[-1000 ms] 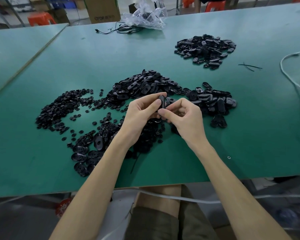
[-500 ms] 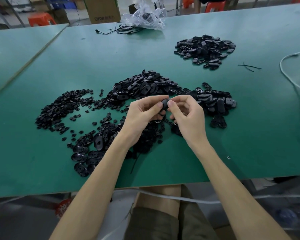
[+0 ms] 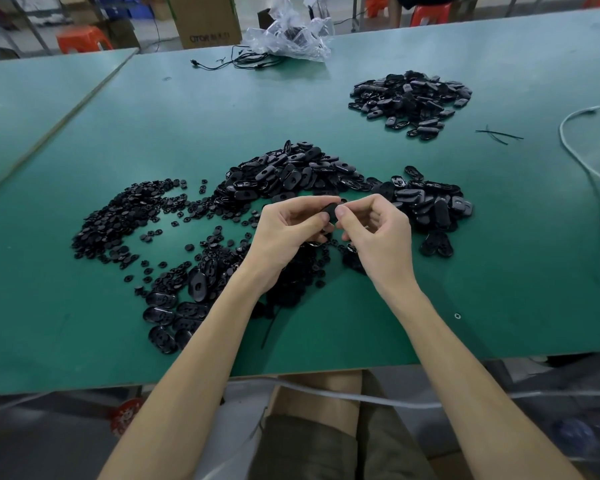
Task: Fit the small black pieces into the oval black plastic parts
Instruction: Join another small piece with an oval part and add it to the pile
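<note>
Oval part (image 3: 330,213) pinched from both sides, held above table (image 3: 499,271), just near of middle heap (image 3: 291,174). Left hand (image 3: 291,233) clamped on left edge. Right hand (image 3: 378,233) curled, thumb on part's face. Since a second ago: raised slightly, right thumb shifted onto face. Likely pressing small piece home; seating hidden.

Probably factory: parts-heaped green worktable (image 3: 326,109)

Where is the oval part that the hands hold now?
Head view: the oval part is near the middle, pinched between the left hand and right hand, above the table, just in front of the big oval pile.
</note>
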